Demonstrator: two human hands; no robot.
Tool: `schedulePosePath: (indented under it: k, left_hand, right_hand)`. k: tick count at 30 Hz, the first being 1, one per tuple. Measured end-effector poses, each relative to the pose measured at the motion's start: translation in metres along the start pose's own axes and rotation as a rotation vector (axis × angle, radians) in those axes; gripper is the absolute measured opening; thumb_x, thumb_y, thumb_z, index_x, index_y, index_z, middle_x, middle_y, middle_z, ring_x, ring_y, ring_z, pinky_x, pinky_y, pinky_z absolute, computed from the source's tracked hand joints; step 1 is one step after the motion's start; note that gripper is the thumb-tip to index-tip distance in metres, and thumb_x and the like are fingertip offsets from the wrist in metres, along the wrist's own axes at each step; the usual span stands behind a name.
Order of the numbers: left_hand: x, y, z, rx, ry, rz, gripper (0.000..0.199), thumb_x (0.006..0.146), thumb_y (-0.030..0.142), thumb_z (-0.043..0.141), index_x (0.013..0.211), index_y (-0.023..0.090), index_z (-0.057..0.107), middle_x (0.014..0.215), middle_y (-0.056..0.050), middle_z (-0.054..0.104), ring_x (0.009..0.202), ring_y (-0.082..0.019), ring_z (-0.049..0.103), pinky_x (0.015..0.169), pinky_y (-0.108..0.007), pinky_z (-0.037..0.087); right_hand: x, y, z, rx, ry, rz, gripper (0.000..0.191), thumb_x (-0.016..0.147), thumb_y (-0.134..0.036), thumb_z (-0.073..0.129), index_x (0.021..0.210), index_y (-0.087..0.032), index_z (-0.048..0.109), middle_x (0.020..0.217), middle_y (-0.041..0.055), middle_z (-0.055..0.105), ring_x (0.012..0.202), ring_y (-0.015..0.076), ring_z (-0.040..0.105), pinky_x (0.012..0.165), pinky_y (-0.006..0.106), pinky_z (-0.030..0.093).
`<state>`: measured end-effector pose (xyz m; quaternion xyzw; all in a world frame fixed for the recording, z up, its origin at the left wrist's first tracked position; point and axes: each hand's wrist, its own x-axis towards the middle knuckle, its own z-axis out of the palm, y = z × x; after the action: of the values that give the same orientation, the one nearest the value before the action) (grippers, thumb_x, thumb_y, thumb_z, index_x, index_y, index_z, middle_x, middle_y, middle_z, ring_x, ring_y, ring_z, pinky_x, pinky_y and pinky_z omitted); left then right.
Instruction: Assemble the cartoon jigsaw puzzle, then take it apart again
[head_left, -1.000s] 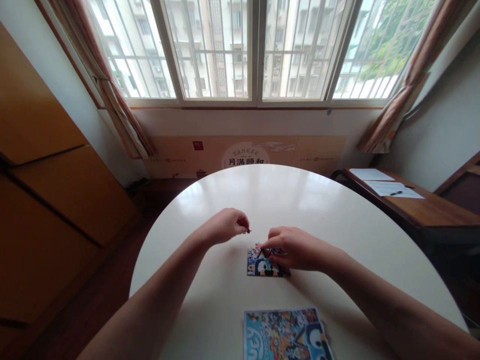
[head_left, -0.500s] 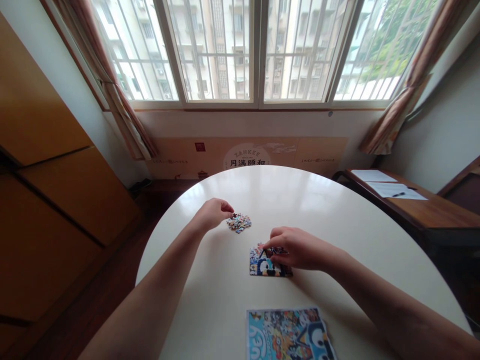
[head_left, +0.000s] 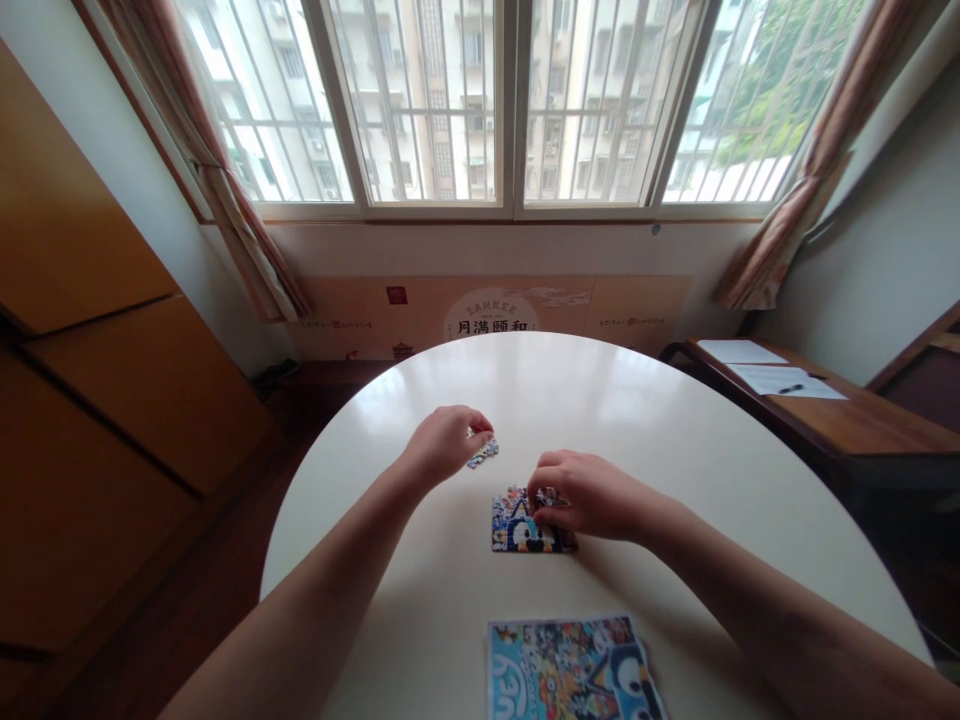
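My left hand [head_left: 450, 440] is over the pile of loose puzzle pieces [head_left: 484, 452], hiding much of it. Its thumb and fingers are bent together at the pile's right side, and whether a piece is between them is too small to tell. To the right, my right hand [head_left: 581, 492] rests on the right part of the partly assembled puzzle [head_left: 517, 530], its fingers curled down and covering that part. Whatever its fingertips may hold is hidden. Nearer to me lies a blue picture sheet [head_left: 570, 670] with cartoon figures.
Everything lies on a round white table [head_left: 405, 640]. At the right, a brown wooden desk [head_left: 877, 420] bears papers [head_left: 784, 381] and a dark pen. Beyond the table is a barred window, with orange cabinets [head_left: 112, 380] on the left.
My left hand has moved right across the pile and now covers more of it. My right hand stays at the puzzle, with its fingers drawn in closer together.
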<state>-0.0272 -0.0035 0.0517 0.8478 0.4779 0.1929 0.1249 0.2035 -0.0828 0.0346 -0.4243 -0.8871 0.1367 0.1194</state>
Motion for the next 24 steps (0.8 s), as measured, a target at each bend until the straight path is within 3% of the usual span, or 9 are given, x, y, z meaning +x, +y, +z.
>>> schedulePosePath:
  k: [4, 8, 24]
  left_hand:
    - [-0.009, 0.016, 0.010, -0.003, -0.176, 0.186, 0.014, 0.082, 0.025, 0.065, 0.087, 0.022, 0.078, 0.091, -0.003, 0.076, 0.085, -0.020, 0.068, 0.077, -0.029, 0.049]
    - [-0.015, 0.025, 0.019, 0.046, -0.249, 0.256, 0.017, 0.081, 0.027, 0.067, 0.093, 0.023, 0.078, 0.095, -0.005, 0.075, 0.094, -0.024, 0.066, 0.083, -0.033, 0.049]
    - [-0.015, 0.037, 0.025, 0.101, -0.262, 0.056, 0.019, 0.079, 0.027, 0.066, 0.093, 0.020, 0.076, 0.101, -0.008, 0.072, 0.097, -0.027, 0.065, 0.082, -0.034, 0.049]
  right_hand:
    - [0.000, 0.003, 0.000, -0.041, 0.007, 0.028, 0.018, 0.083, -0.027, 0.070, 0.101, -0.023, 0.072, 0.098, 0.0047, 0.068, 0.087, 0.0204, 0.062, 0.074, 0.031, 0.044]
    - [0.000, 0.005, 0.001, -0.062, 0.019, 0.046, 0.019, 0.084, -0.027, 0.069, 0.102, -0.024, 0.072, 0.099, 0.0048, 0.068, 0.087, 0.0207, 0.063, 0.073, 0.030, 0.043]
    - [0.000, 0.006, 0.002, -0.099, 0.025, 0.082, 0.019, 0.085, -0.031, 0.066, 0.101, -0.024, 0.071, 0.102, 0.0054, 0.068, 0.091, 0.0225, 0.063, 0.076, 0.032, 0.045]
